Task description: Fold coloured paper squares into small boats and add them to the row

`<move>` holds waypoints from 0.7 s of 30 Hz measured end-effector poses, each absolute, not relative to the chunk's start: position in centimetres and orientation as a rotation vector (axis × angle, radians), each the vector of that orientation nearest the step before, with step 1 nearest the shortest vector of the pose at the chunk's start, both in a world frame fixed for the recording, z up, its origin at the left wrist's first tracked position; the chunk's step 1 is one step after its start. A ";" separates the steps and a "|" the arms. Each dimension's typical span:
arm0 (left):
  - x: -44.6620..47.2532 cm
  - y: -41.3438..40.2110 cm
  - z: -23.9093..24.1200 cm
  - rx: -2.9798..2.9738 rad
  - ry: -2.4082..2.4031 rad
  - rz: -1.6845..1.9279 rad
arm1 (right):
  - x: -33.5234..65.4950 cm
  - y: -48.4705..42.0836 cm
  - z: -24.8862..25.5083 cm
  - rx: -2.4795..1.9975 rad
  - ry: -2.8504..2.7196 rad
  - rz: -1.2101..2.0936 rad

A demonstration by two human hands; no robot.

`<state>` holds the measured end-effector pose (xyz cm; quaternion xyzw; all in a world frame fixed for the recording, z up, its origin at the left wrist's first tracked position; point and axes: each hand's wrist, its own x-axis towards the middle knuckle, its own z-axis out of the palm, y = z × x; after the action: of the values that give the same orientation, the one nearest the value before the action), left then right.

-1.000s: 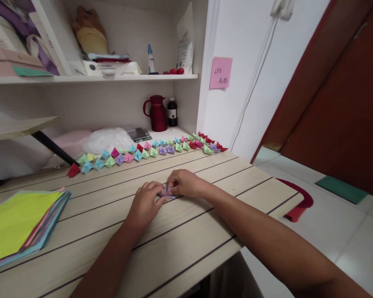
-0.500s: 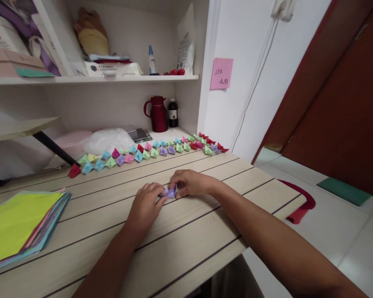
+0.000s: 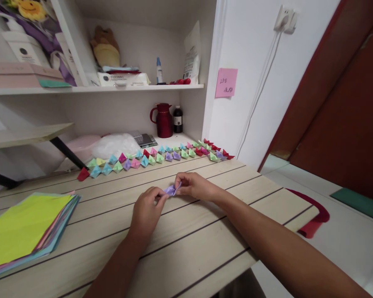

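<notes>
A small folded piece of purple paper (image 3: 170,190) is stretched between my two hands, just above the striped wooden table (image 3: 205,244). My left hand (image 3: 147,211) pinches its left end between thumb and forefinger. At the right end, the thumb and fingers of my right hand (image 3: 194,186) grip it. My fingertips cover both ends, so its full shape is partly hidden. Beyond my hands, folded paper boats (image 3: 151,160) in many colours stand in rows along the back of the table.
A stack of coloured paper (image 3: 27,231), yellow on top, lies at the left. Behind the boats are a plastic bag (image 3: 115,145), a red jug (image 3: 164,121) and a dark bottle (image 3: 178,120). A shelf (image 3: 161,87) runs above. The table's right edge borders the floor.
The purple paper has been raised slightly off the table and is now pinched at both ends. My left fingers have drawn from lying flat into a pinch. The view has shifted a little.
</notes>
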<state>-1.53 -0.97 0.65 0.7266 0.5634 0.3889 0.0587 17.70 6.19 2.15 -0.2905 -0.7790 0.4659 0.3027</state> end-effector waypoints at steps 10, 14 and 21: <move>-1.4 -0.9 0.8 2.066 1.652 1.436 | 16.9 6.1 2.0 -0.709 -1.879 1.328; -1.3 -0.9 0.7 2.049 1.657 1.447 | 16.7 5.9 2.0 -0.734 -1.847 1.342; -1.1 -0.8 0.3 1.954 1.677 1.460 | 16.3 5.9 1.9 -0.757 -1.785 1.320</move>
<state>-1.14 -0.83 0.27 0.6574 0.5642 0.4912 0.0908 16.35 5.91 1.93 -0.2976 -0.7013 0.5190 0.3876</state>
